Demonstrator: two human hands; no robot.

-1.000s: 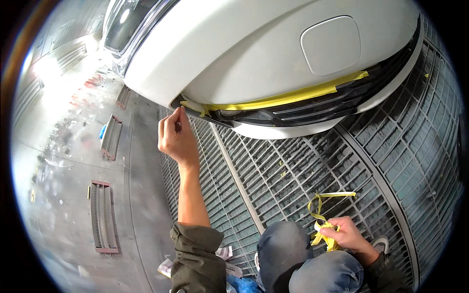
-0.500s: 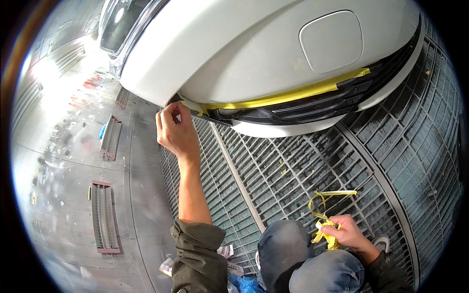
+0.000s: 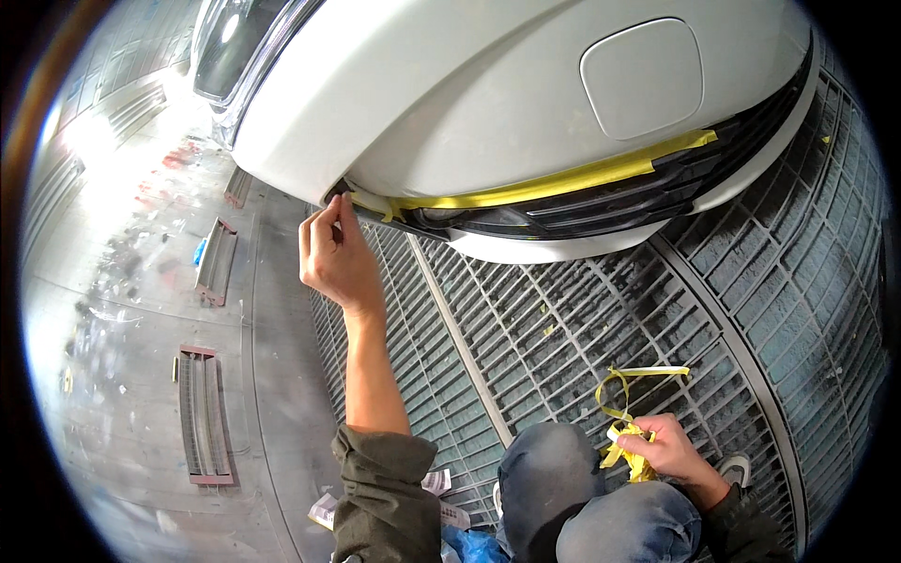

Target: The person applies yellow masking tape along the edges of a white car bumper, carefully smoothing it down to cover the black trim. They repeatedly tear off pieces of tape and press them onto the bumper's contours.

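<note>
My left hand (image 3: 340, 261) reaches up to the lower corner of a white car bumper (image 3: 488, 122). Its thumb and fingertips are pinched together beside the left end of a strip of yellow masking tape (image 3: 563, 182); whatever they grip is too small to make out. The strip runs along the bumper's lower edge, above the black grille (image 3: 572, 218). Low on the right, next to my knee, my right hand (image 3: 671, 446) is closed around a crumpled bunch of yellow masking tape (image 3: 640, 465). A loose loop and a straight tail stick out from that bunch.
Metal floor grating (image 3: 526, 347) lies under the car and around my knees (image 3: 624, 525). At the left stands a grey, paint-spotted wall (image 3: 122, 403) with slotted fixtures (image 3: 205, 413). Printed paper (image 3: 324, 509) and blue plastic (image 3: 474, 544) lie beside my left sleeve.
My left fingertips have drawn into a tighter pinch and shifted slightly at the bumper corner. My right hand keeps its hold on the tape. The whole view has shifted a little.
</note>
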